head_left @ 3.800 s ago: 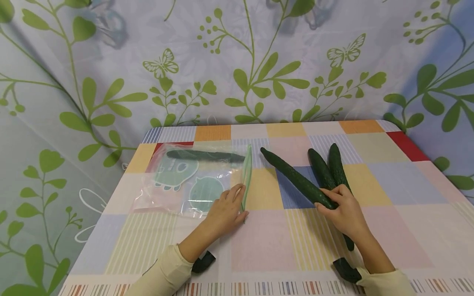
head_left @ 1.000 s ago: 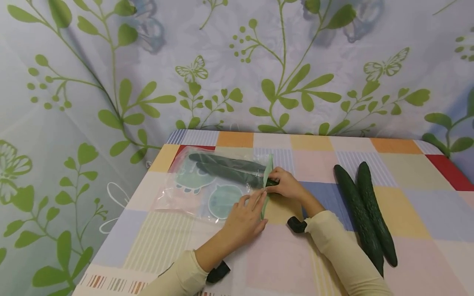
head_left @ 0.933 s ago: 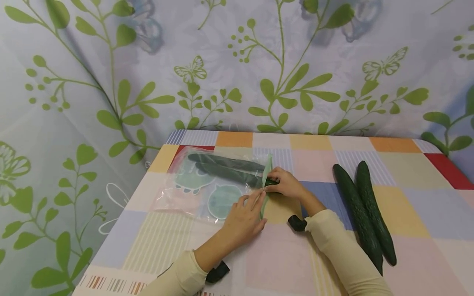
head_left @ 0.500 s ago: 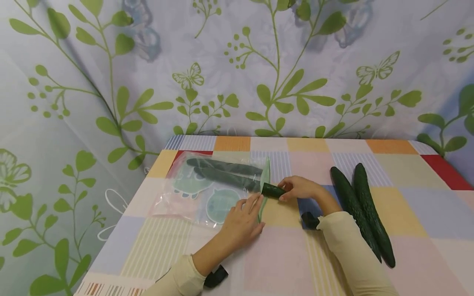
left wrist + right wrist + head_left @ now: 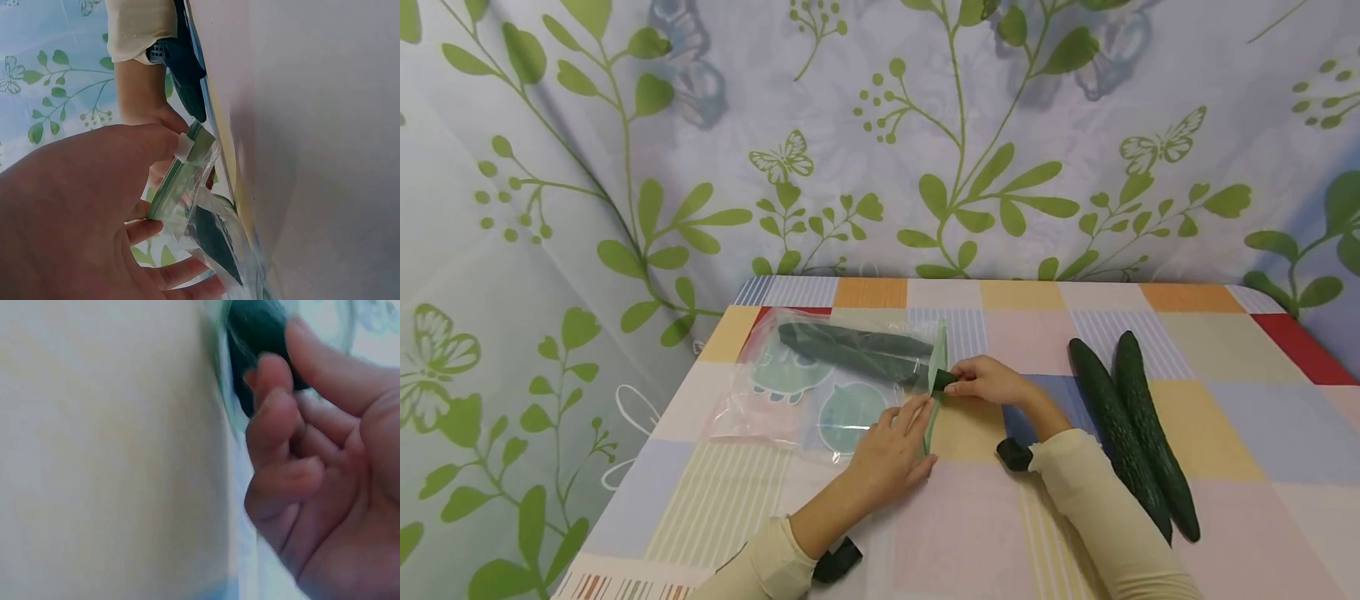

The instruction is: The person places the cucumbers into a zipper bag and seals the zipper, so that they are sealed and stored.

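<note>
A clear zip bag with pale green cartoon figures lies at the table's left, its green zip edge facing right. One cucumber lies inside along the far side. Next to it a second cucumber is mostly in the bag, its near end sticking out of the mouth. My right hand pinches that end between thumb and fingers. My left hand holds the near part of the zip edge, thumb by the white slider, fingers on the other side in the left wrist view.
Two more cucumbers, a left one and a right one, lie side by side right of my right forearm. A patchwork-print cloth covers the table. Behind hangs a leaf-patterned curtain.
My right hand has brought a cucumber from the right into the bag; within the last half second it pushes the end further left through the mouth. My left hand keeps holding the zip edge.
</note>
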A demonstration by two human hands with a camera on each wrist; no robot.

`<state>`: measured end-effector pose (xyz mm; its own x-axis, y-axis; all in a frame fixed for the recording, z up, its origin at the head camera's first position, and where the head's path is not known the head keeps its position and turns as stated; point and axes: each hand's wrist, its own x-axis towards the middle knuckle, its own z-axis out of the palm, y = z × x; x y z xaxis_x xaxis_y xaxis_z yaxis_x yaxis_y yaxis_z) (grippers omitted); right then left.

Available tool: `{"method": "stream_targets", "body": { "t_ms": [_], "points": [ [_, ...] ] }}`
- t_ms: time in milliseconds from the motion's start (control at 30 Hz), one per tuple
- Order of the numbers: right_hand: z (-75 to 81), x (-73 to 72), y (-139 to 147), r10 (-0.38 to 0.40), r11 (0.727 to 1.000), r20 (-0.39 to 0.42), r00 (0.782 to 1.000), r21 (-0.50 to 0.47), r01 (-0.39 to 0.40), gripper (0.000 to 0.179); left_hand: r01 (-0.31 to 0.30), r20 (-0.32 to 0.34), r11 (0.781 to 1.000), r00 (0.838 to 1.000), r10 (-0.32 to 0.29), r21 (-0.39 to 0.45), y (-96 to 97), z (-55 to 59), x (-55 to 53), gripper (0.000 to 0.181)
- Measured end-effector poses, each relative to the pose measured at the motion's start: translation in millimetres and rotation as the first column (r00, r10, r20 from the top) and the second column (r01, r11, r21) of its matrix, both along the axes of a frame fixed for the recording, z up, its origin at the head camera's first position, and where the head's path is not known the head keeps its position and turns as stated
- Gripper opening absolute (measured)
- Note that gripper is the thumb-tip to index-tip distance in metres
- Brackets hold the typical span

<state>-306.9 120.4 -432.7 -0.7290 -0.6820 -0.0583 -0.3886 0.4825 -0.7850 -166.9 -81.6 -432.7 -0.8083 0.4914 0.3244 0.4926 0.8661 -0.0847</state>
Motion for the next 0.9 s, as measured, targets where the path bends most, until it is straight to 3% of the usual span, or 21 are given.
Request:
{"method": "stream_targets", "body": {
  "t_ms": [100, 433, 733, 900],
  "points": [
    [-2.9, 0.6, -10, -0.033, 0.999, -0.038, 0.999, -0.018, 0.032, 0.021, 0.006, -0.008, 1.000, 1.000, -0.006, -0.006, 1.0, 0.4, 0.3, 0.069],
    [-0.9, 4.5, -22, -0.174, 0.981, 0.001, 0.985, -0.087, 0.173, 0.012, 0.015, -0.035, 1.000, 0.999, -0.016, -0.011, 2.8, -0.8, 1.2, 0.068],
    [-6.7, 1.4, -25, -0.239, 0.971, -0.026, 0.971, 0.006, 0.239, 0.028, 0.022, -0.044, 1.000, 0.999, -0.023, -0.017, 2.1, -1.7, -0.5, 0.070],
    [-6.5, 0.5, -27, -0.237, 0.971, -0.025, 0.971, 0.019, 0.237, 0.032, 0.014, -0.031, 1.000, 0.999, -0.015, -0.023, 1.3, -0.5, -0.8, 0.070]
  ]
}}
